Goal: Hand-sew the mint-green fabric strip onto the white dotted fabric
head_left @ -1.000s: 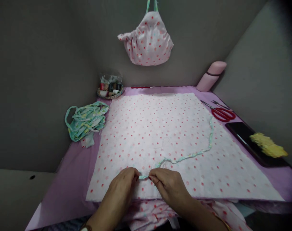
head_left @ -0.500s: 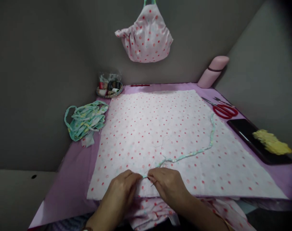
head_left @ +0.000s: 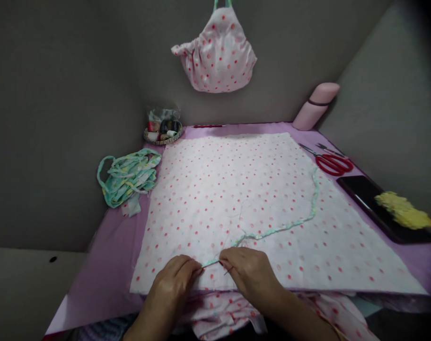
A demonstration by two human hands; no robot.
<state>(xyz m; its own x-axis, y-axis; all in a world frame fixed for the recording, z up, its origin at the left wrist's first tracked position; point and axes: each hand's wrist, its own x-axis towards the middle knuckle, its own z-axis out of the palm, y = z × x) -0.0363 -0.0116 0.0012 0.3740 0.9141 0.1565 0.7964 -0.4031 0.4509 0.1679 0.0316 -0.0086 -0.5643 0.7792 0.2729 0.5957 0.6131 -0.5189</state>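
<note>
while the left hand (head_left: 172,280) is pinching a thin green strip (head_left: 286,227), the right hand (head_left: 251,271) is gripping it just beside, a short span showing between them. the rest is trailing ahead and right of the right hand over dotted cloth (head_left: 215,184); red-handled scissors (head_left: 333,165) are lying farther that way.

Between left hand (head_left: 174,279) and right hand (head_left: 249,270), passage runs toward 12 o'clock over the flat white red-dotted fabric sheet (head_left: 197,189); a crumpled mint-green fabric heap (head_left: 130,177) blocks 10, red-handled metal scissors (head_left: 334,159) 2.
</note>
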